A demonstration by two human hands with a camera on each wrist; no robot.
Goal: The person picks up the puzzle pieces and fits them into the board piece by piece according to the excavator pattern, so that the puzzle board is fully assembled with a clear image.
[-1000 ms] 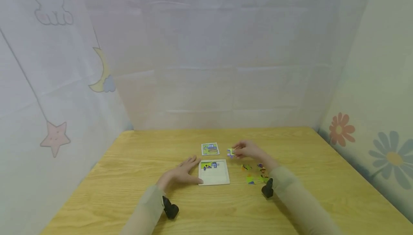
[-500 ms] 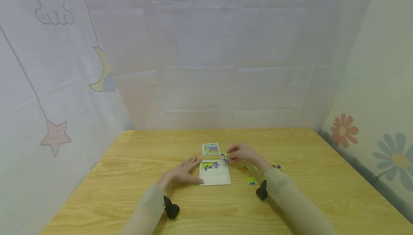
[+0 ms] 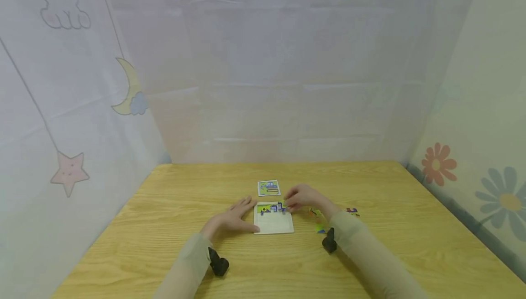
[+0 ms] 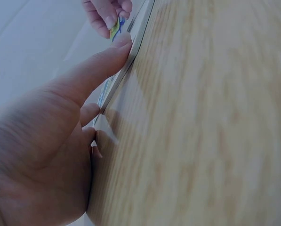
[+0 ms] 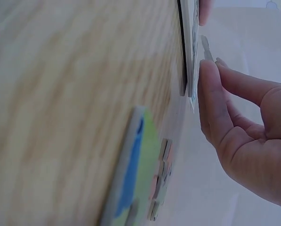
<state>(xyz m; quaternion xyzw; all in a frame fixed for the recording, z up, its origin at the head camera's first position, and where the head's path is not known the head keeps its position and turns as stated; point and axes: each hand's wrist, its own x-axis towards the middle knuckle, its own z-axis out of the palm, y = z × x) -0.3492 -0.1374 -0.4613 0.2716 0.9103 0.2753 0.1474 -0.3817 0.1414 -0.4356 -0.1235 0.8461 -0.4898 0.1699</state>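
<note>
My right hand pinches a jigsaw piece between thumb and fingertips, over the upper right corner of a square white puzzle tray. The piece is tilted, and its green and blue face shows in the left wrist view. Two fitted pieces with a yellow and blue print lie along the tray's top edge. My left hand rests at the tray's left side with fingers spread, thumb at the lower left corner and fingertips by the upper left one.
Beyond the tray lies a small printed picture card. Several loose puzzle pieces are on the wooden table right of the tray, partly hidden by my right forearm. A fabric backdrop stands behind the table.
My right hand has carried the jigsaw piece left and toward me, from beside the picture card to the tray's upper right corner. My left hand has stayed in place.
</note>
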